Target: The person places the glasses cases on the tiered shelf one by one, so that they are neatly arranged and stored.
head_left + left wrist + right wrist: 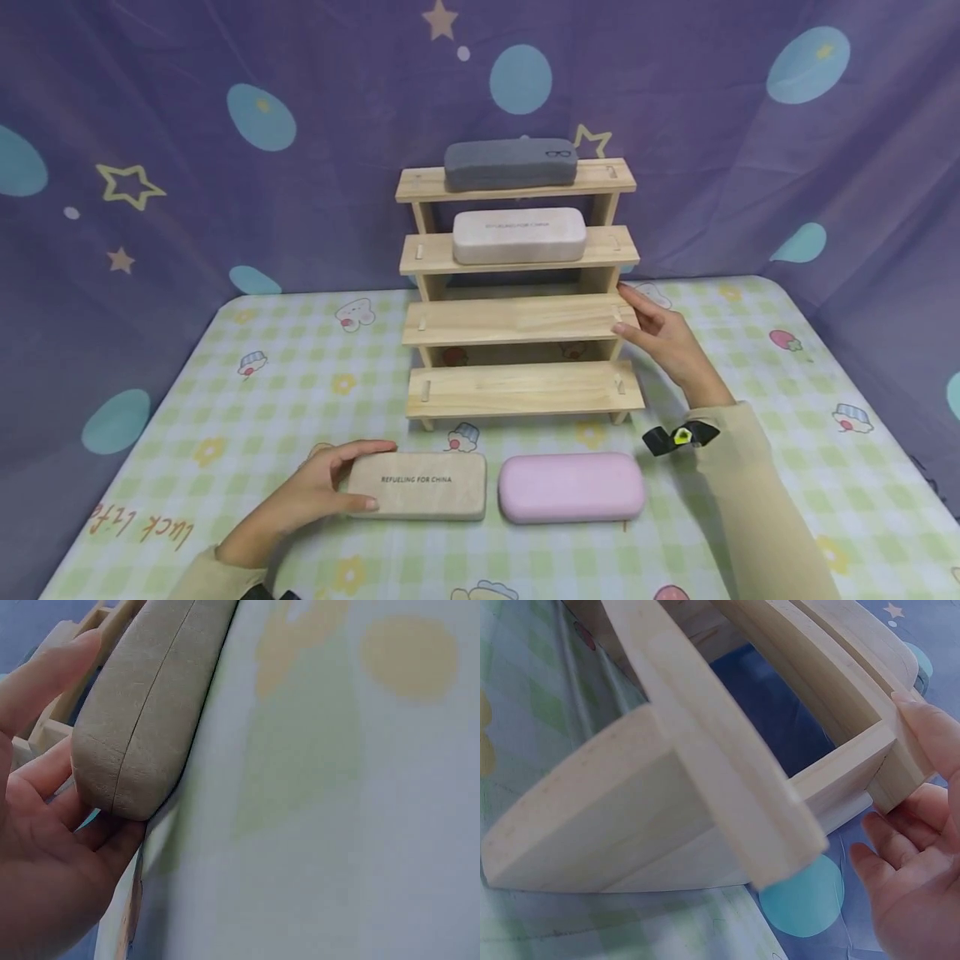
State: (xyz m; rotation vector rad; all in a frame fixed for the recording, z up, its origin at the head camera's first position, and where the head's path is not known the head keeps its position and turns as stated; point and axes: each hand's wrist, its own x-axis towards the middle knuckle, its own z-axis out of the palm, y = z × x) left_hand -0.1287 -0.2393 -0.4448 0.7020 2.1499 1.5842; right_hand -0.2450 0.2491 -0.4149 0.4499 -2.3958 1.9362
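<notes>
In the head view my left hand (311, 492) grips the left end of a beige glasses case (420, 492) lettered "REFUELING FOR CHINA", thumb in front and fingers behind. The left wrist view shows this case (142, 712) lying between thumb and fingers. A pink glasses case (572, 487) lies just right of it. Behind them stands a four-tier wooden shelf rack (517, 321). My right hand (667, 337) holds the right end of its second board from the bottom. Seen from the right wrist, the thumb lies over the board's end (900, 772) with fingers underneath.
A grey-blue glasses case (510, 164) rests on the rack's top board, and a whitish lettered case (519, 237) on the board below. The table wears a green checked cloth (285, 400). A purple patterned curtain (337, 167) hangs behind the rack.
</notes>
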